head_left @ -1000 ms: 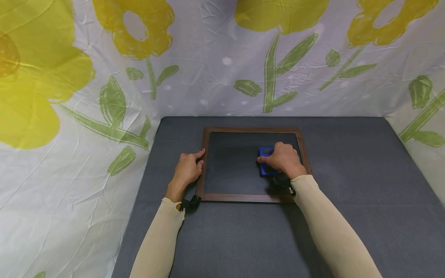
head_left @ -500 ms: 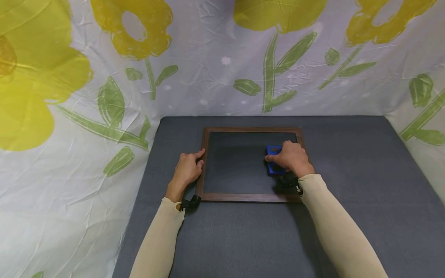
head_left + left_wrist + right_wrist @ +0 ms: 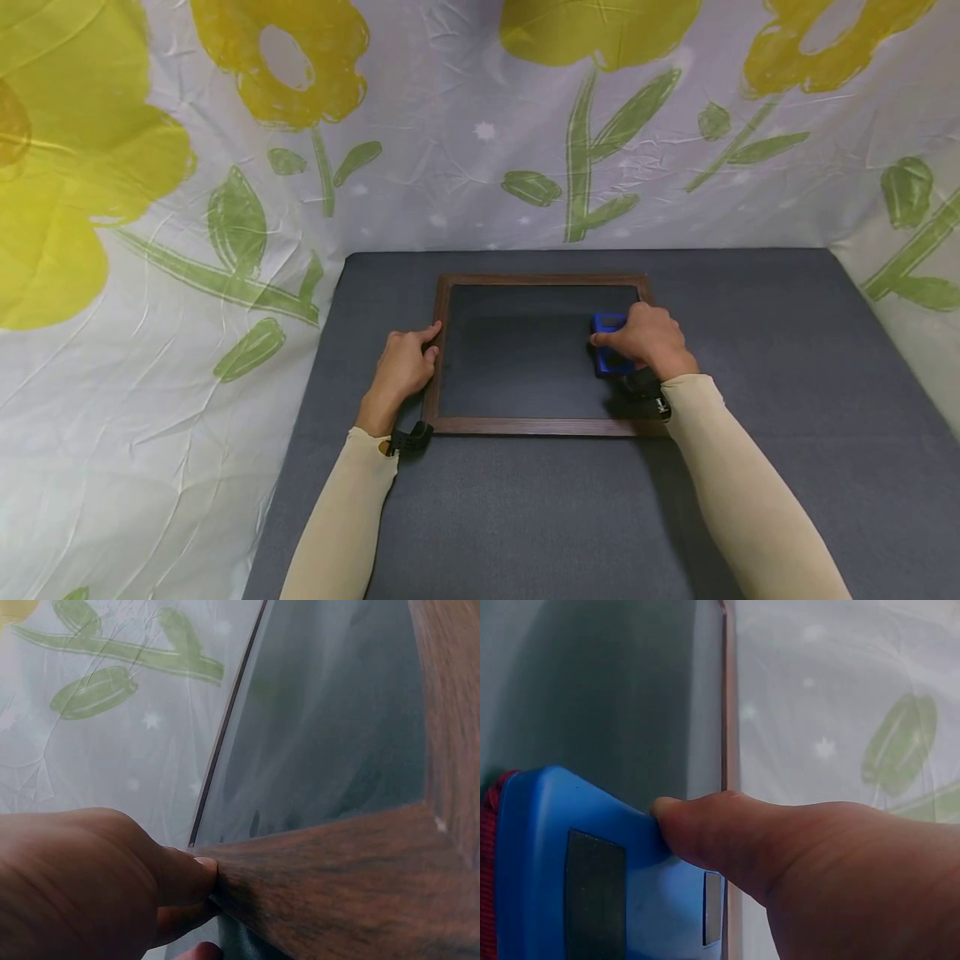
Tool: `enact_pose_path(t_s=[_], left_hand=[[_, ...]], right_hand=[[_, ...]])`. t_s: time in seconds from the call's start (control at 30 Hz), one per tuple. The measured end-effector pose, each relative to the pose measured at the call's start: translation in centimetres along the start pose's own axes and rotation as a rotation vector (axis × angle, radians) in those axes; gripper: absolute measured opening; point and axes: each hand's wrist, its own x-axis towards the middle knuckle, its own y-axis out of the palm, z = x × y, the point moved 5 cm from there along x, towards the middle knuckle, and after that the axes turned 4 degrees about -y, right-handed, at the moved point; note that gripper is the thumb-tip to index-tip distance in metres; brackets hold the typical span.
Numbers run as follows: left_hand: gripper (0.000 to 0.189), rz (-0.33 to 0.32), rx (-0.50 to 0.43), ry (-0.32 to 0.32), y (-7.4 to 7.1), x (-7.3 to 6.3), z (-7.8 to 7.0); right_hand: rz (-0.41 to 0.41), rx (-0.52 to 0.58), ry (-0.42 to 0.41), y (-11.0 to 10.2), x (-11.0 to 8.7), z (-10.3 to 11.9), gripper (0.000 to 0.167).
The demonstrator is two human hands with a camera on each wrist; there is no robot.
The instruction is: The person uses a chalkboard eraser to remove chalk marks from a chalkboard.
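A small blackboard (image 3: pixel 525 358) with a brown wooden frame lies on the dark grey table. My right hand (image 3: pixel 651 337) grips a blue chalkboard eraser (image 3: pixel 536 855) against the right part of the board's surface. Dark inset rectangles mark the eraser's blue back, and red material shows along its edge in the right wrist view. In that view the thumb presses the blue side; the other fingers are hidden. My left hand (image 3: pixel 403 367) touches the left side of the wooden frame (image 3: pixel 315 862), with its index finger and thumb against the outer edge.
The grey table (image 3: pixel 525 508) extends in front of the board and to both sides. A white cloth (image 3: pixel 450 167) printed with yellow flowers and green leaves hangs behind and at the sides. A black camera strap sits on each wrist.
My right hand has slid the eraser steadily to the right across the board, toward the right side of the frame. The left hand and the board have stayed in place.
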Motion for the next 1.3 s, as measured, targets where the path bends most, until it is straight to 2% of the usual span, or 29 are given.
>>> enact_pose_path(t_s=[0.47,0.63,1.3], left_hand=[[0.053,0.001,-0.004,0.0,0.0,-0.2,0.0],[0.052,0.01,-0.011,-0.011,0.1,-0.2,-0.1],[0.053,-0.008,-0.003,0.015,0.0,-0.1,0.0]], right_hand=[[-0.006,0.008,0.027,-0.8,-0.2,-1.6,0.069],[-0.017,0.009,0.023,-0.7,-0.3,-1.7,0.069],[-0.046,0.018,0.018,-0.8,-0.4,-1.3,0.072]])
